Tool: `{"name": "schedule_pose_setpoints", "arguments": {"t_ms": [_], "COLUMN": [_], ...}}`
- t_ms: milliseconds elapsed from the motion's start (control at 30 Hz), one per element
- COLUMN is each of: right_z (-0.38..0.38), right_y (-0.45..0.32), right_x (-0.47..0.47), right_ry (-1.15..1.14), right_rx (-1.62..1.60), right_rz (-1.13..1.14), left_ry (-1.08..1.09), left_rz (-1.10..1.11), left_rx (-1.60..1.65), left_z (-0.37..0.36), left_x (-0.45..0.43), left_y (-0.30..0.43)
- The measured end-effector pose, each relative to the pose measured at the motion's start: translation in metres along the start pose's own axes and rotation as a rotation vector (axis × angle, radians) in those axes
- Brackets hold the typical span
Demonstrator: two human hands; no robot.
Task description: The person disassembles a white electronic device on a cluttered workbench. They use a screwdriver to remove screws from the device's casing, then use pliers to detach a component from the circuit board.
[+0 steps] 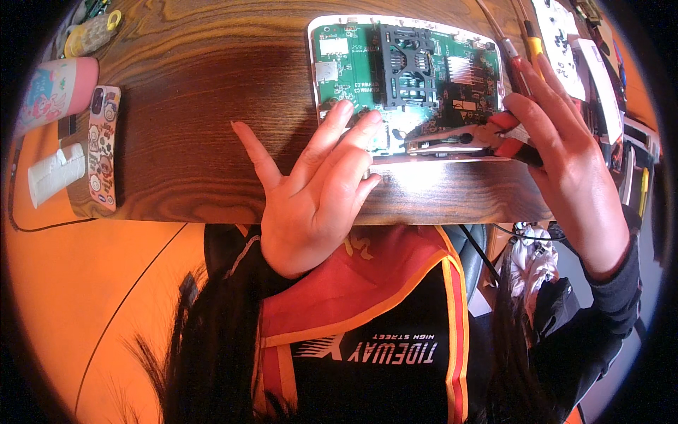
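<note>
A green circuit board [365,63] lies in a white-rimmed housing near the table's front edge. Mounted on it are a black plastic card-slot frame [391,69] and a finned metallic part [461,70]. My left hand [318,196] has two fingertips on the board's near left part; its thumb and index finger are close together at the front edge, the little finger stretched away. Needle-nose pliers [469,139] with red handles are held in my right hand [572,143]. Their jaws reach left along the board's front edge; whether they grip anything is unclear in the glare.
Red-handled [518,74] and yellow-handled screwdrivers [534,44] lie right of the board. Farther right are a white sheet [559,47] with small dark parts and a white box [598,93]. A phone [102,153], pink container [63,87], white roll [56,174] and yellow-capped container [92,38] stand left.
</note>
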State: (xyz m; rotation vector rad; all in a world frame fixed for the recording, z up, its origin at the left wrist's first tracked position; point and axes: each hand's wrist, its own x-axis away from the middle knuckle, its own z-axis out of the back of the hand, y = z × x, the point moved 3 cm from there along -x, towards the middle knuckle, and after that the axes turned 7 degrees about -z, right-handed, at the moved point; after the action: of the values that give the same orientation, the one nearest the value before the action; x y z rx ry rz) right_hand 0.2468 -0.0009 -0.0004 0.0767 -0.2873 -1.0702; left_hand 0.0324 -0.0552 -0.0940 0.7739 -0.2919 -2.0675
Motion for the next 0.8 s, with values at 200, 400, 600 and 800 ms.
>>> {"name": "schedule_pose_setpoints", "arguments": {"t_ms": [200, 400, 600, 800], "right_z": [0.001, 0.002, 0.000, 0.012], "right_y": [-0.006, -0.006, -0.012, -0.025], "right_x": [-0.001, 0.002, -0.001, 0.000], "right_ry": [-0.018, -0.033, 0.002, 0.039], "right_rx": [-0.004, -0.007, 0.069, 0.357], "right_rz": [-0.036, -0.074, -0.020, 0.022], "left_ry": [-0.016, -0.004, -0.009, 0.000], "left_rz": [0.023, 0.006, 0.015, 0.006], "left_rx": [0.008, 0.000, -0.009, -0.010], "left_z": [0.000, 0.000, 0.000, 0.001], "left_x": [0.001, 0.001, 0.001, 0.000], "left_y": [0.001, 0.000, 0.001, 0.001]}}
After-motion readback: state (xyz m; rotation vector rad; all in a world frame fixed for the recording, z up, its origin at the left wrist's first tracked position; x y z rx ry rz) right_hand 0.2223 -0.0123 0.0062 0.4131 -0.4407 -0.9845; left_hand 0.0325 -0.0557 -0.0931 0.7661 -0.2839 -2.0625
